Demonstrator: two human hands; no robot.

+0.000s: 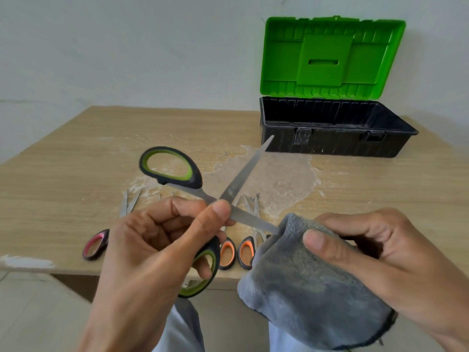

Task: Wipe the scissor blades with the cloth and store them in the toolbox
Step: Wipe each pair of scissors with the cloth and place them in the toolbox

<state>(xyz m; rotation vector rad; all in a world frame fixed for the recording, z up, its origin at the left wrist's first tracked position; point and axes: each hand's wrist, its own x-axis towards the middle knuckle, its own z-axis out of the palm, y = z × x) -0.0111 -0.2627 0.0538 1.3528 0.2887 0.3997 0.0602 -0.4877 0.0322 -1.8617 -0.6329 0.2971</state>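
head view showed the green-and-black-handled steel scissors (242, 175) held above the near edge of the light wooden desk (76, 161), spread wide into a cross. the left hand (152, 245) gripped them, thumb pressed at the pivot and a finger through the lower loop. the right hand (368, 250) pinched the thick grey cloth (304, 288) between thumb and fingers, its fold closed over the tip of the lower blade. the step in hand looked to be wiping that blade. to do it well, the cloth would best wrap the blunt back of the blade and be drawn from pivot to tip, away from the left thumb, fingers off the cutting edge. the upper blade, dull-patched near the pivot, would need the same. the black plastic toolbox (330, 141), green lid raised, stood well apart at the far right of the desk. orange-handled scissors (236, 252) and a pink-handled pair (95, 243) lay on the desk beneath the hands.
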